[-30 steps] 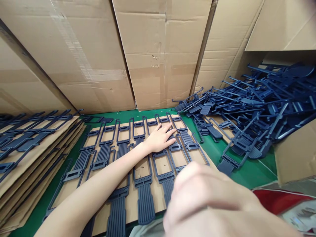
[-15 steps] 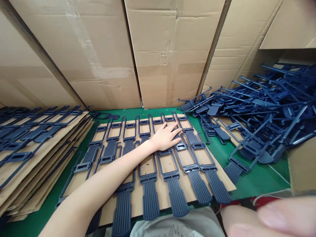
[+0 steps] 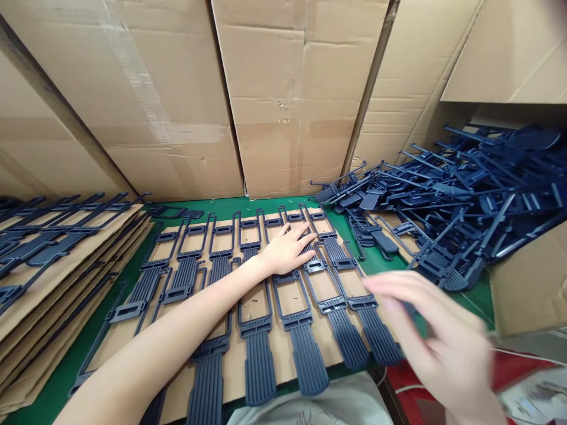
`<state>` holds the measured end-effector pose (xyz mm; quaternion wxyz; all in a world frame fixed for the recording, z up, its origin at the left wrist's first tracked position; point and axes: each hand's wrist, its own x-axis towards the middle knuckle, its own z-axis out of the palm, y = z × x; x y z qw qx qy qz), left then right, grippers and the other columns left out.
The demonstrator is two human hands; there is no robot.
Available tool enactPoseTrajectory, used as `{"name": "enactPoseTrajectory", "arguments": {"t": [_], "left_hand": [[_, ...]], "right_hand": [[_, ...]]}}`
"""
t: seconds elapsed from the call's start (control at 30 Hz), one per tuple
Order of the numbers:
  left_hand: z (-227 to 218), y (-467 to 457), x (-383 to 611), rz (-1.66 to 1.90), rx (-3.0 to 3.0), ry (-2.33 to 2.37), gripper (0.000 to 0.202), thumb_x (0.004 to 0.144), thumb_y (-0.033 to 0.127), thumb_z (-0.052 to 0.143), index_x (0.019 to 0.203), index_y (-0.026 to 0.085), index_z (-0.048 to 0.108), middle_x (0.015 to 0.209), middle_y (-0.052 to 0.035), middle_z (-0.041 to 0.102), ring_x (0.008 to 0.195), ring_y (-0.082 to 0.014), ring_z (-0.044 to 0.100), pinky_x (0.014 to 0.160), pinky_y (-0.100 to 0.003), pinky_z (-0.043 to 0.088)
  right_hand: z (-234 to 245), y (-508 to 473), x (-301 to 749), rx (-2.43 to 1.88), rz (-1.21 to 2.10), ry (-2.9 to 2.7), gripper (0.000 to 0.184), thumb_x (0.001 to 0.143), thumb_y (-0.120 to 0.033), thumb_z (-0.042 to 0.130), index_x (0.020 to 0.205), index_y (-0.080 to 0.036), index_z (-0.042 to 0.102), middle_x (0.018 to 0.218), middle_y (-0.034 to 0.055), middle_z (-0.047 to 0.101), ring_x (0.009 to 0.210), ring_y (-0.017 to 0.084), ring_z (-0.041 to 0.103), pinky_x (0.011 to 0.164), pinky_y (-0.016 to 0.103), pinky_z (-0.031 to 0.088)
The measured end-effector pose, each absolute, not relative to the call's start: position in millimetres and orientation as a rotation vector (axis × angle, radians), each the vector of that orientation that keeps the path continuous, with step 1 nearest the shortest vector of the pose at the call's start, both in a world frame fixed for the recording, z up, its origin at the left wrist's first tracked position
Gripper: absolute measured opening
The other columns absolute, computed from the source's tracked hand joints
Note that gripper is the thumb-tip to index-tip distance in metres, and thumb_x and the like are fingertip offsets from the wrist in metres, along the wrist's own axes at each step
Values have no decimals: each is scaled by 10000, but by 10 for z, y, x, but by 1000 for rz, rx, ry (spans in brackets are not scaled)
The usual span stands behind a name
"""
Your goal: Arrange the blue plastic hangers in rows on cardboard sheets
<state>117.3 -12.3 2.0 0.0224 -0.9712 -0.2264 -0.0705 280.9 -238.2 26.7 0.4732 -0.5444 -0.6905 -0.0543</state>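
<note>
My left hand [image 3: 290,251] lies flat with spread fingers on rows of dark blue plastic frames [image 3: 309,357], each with a ribbed paddle-shaped end. They rest side by side, overlapping in two rows, on a brown cardboard sheet [image 3: 283,373]. The left forearm crosses over several of them and hides parts of them. At the right edge of the sheet, my right hand [image 3: 438,336] hovers, blurred by motion. Its thumb and forefinger are apart, and nothing shows between them; the other fingers are partly hidden.
A jumbled heap of blue plastic frames [image 3: 478,183] fills the right side of the green table [image 3: 339,386]. On the left stands a stack of cardboard sheets [image 3: 88,295] layered with similar frames. Tall cardboard boxes [image 3: 283,94] wall off the back. Another cardboard box [image 3: 529,292] stands at right.
My right hand has come from the lower right corner up and left to the sheet's right edge. My left hand stays on the frames. The whole view has shifted slightly.
</note>
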Motion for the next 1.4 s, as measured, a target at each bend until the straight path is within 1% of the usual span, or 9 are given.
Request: {"name": "enactPoseTrajectory", "arguments": {"t": [0.1,0.2,0.4,0.63,0.9,1.07,1.17,1.27,1.4], "left_hand": [[14,-118,1171,-225,-3018,-703,516,976,450,306,1406,175,382,1507,-165,307,1403,-262,264,1130,-522,169],[20,-116,1169,-241,-3027,-703,518,974,455,305,1406,179,382,1503,-160,319,1403,-259,265,1133,-520,159],[63,-134,1171,-263,-3055,-697,457,976,432,319,1391,262,408,1511,-118,312,1391,-261,288,1125,-522,179],[85,-146,1175,-264,-3056,-663,437,982,408,319,1381,272,433,1492,-127,340,1391,-258,283,1117,-520,195],[58,-132,1166,-274,-3053,-680,430,977,419,327,1372,296,446,1496,-119,336,1388,-261,292,1111,-536,198],[41,-135,1154,-296,-3059,-685,438,976,428,325,1376,284,432,1496,-119,339,1391,-256,288,1115,-530,196],[29,-131,1164,-269,-3064,-694,463,973,457,316,1383,265,412,1500,-125,334,1396,-254,277,1117,-526,194],[87,-115,1200,-197,-3088,-725,524,963,509,314,1409,240,363,1503,-139,328,1396,-268,280,1114,-552,181],[443,-150,1185,-82,-3094,-784,599,951,545,320,1437,195,318,1502,-156,323,1407,-292,247,1121,-572,137]], "right_hand": [[28,-2155,2981,-1511,18,-1895,255,924,-248,486,1157,-251,588,1295,71,541,1212,251,491,992,435,454],[-167,-2121,3088,-1624,155,-1962,267,936,-294,467,1174,-261,584,1425,53,422,1324,256,373,1059,456,398],[-186,-2147,3145,-1576,263,-1971,245,947,-311,449,1111,-254,621,1363,48,498,1355,250,328,1076,460,382],[-68,-2085,3286,-1546,364,-2048,237,925,-356,498,1083,-254,642,1302,53,556,1334,259,365,1066,469,392],[-34,-2031,3348,-1523,397,-2069,262,908,-367,525,1114,-247,634,1307,64,553,1331,257,371,1076,463,376],[-21,-2116,3363,-1577,338,-1863,267,906,-401,510,1078,-252,650,1338,66,529,1223,250,505,1040,413,417],[-30,-2225,3456,-1671,270,-1591,291,885,-441,522,1054,-250,663,1231,62,610,1142,251,567,998,387,455],[-55,-2315,3575,-1792,353,-1387,340,858,-492,533,1034,-239,676,1114,67,668,1047,260,618,891,355,523],[-107,-2388,3671,-1796,511,-1255,377,806,-533,577,975,-215,691,1030,80,696,930,253,659,820,332,548]]}}
